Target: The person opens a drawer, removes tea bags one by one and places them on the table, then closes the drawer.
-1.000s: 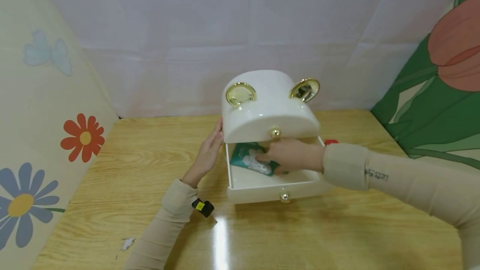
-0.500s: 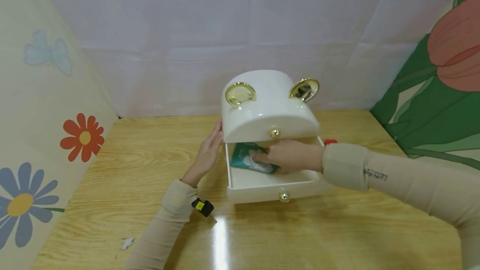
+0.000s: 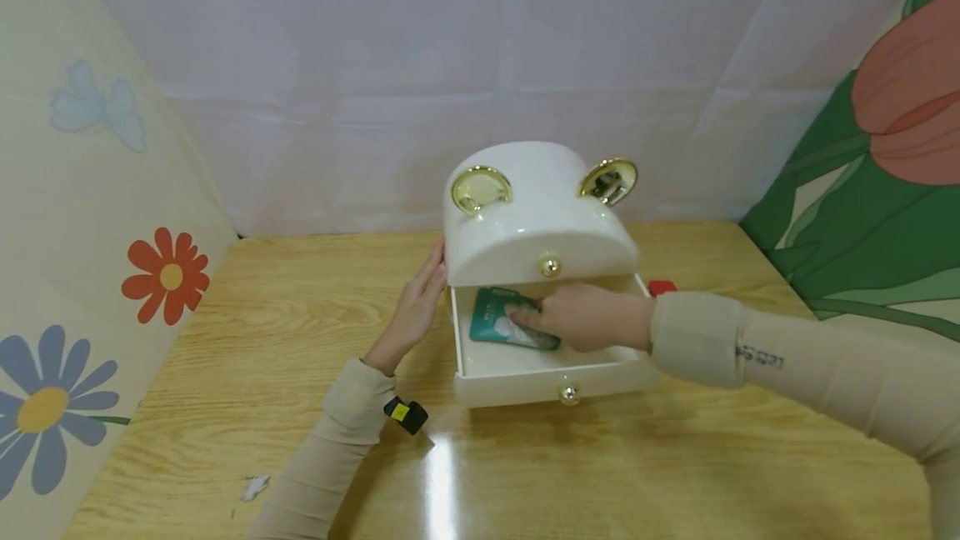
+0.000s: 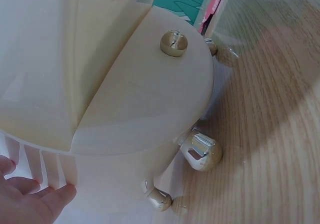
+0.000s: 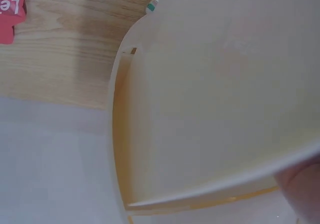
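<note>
A white cabinet (image 3: 536, 215) with two gold round ears stands on the wooden table, its lower drawer (image 3: 517, 392) pulled out. Inside the drawer lies a teal-green packet (image 3: 491, 325) with a pale print, its near edge slightly raised. My right hand (image 3: 588, 317) reaches in from the right and pinches the packet's right part, the index finger lying over its face; the thumb is hidden. My left hand (image 3: 417, 307) rests with straight fingers along the cabinet's left side. In the left wrist view, the fingertips (image 4: 65, 193) touch the white wall near its edge.
A red packet (image 3: 662, 287) lies on the table just right of the cabinet, partly hidden by the right sleeve. White scraps (image 3: 256, 487) are at the front left. A pale cloth (image 3: 337, 107) hangs behind, with painted panels (image 3: 885, 215) at both sides.
My right hand has lifted slightly and shifted a little to the right, and the green packet has slid right with it. The left hand and cabinet stay in place.
</note>
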Demonstrator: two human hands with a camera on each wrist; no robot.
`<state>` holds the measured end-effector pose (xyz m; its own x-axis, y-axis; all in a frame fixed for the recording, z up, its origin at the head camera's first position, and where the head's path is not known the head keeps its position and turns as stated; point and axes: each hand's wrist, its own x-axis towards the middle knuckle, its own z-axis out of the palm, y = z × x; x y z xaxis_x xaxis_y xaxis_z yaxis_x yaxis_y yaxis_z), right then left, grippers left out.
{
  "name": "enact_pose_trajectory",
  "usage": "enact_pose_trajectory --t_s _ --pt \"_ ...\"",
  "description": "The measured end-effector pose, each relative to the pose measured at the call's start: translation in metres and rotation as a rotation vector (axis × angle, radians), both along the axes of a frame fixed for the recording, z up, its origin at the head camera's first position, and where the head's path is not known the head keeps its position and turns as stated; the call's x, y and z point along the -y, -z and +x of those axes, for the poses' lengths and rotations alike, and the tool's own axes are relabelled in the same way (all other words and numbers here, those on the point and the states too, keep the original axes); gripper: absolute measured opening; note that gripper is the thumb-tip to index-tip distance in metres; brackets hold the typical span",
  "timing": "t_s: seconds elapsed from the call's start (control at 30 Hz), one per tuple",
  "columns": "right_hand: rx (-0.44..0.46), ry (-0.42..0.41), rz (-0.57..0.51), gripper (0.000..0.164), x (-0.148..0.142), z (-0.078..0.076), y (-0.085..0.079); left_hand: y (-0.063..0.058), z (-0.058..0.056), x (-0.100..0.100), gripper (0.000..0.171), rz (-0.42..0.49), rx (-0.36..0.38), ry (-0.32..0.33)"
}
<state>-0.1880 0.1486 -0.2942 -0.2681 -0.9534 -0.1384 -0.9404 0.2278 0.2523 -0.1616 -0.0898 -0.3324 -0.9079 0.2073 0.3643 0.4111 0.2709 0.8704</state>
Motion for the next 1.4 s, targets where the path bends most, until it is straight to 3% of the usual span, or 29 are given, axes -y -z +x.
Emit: enact_pose_trajectory --t_s 0.23,0.4,0.67,0.83,1.03,1.27,1.4 --pt "-0.057 0.045 0.079 0.045 -0.001 0.002 -0.002 0.001 0.0 0.0 0.046 0.0 -0.013 0.012" --pt "-0.229 0.011 0.12 0.034 0.0 0.007 -0.003 0.0 0.001 0.0 0.046 0.004 -0.01 0.003" --pt "-0.521 -0.078 -0.008 0.021 -0.004 0.013 -0.008 -0.001 0.002 0.0 0.045 0.015 -0.008 -0.001" --pt "-0.502 -0.049 -0.098 0.01 -0.007 0.021 -0.011 -0.001 0.002 -0.001 0.045 0.012 -0.012 -0.006" --pt "-0.493 -0.019 -0.166 0.01 -0.008 0.026 -0.011 0.001 0.001 -0.001 0.046 0.012 -0.007 -0.004" --pt "-0.501 -0.003 -0.178 0.014 -0.011 0.03 -0.018 0.034 -0.022 0.004 0.05 0.028 -0.035 0.002" --pt "-0.504 -0.004 -0.203 0.018 -0.014 0.032 -0.023 0.016 -0.009 0.001 0.047 0.027 -0.018 -0.003"
